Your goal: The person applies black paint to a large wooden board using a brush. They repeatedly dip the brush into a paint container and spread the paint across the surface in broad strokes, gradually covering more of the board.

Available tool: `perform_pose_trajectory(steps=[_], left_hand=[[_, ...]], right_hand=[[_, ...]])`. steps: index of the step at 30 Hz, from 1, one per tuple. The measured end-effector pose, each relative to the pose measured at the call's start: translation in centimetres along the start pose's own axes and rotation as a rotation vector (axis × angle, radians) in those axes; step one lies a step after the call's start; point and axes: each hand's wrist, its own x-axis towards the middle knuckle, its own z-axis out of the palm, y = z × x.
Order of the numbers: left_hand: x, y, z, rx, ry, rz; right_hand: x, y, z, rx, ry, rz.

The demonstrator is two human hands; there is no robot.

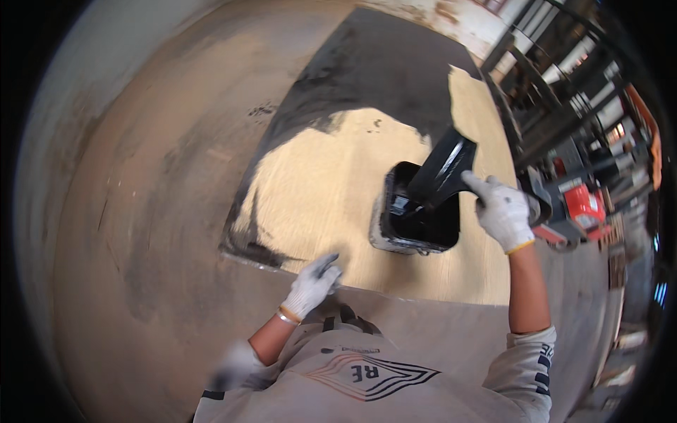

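My right hand [503,214], in a white knitted glove, is closed round the handle of a wide black-coated spreader [444,168]. The spreader's blade slants down into a square-mouthed bucket [380,236], whose inside is coated black. That bucket stands on a pale wooden board [317,190]; a black coating [360,63] covers its far part and left margin. My left hand [315,285], gloved with dark-stained fingertips, hovers by the board's near edge. It holds nothing, and its fingers are partly stretched out.
Dusty concrete floor [176,211] surrounds the board, with dark smudges on the left side. To the right stand metal framework [550,92] and a red-and-grey machine [582,204]. Wooden pallets [615,247] lie farther right. A pale wall [63,106] borders the left.
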Motion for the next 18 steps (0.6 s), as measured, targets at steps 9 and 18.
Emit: perform_pose_trajectory(steps=[9, 18], left_hand=[[8.1, 5.6, 9.4, -0.050, -0.120, -0.185], [10.0, 4.1, 12.8, -0.347, -0.003, -0.232]], right_hand=[[4.9, -3.0, 11.2, -0.144, -0.638, -0.202], [7.1, -1.4, 14.9, -0.182, -0.579, -0.335]])
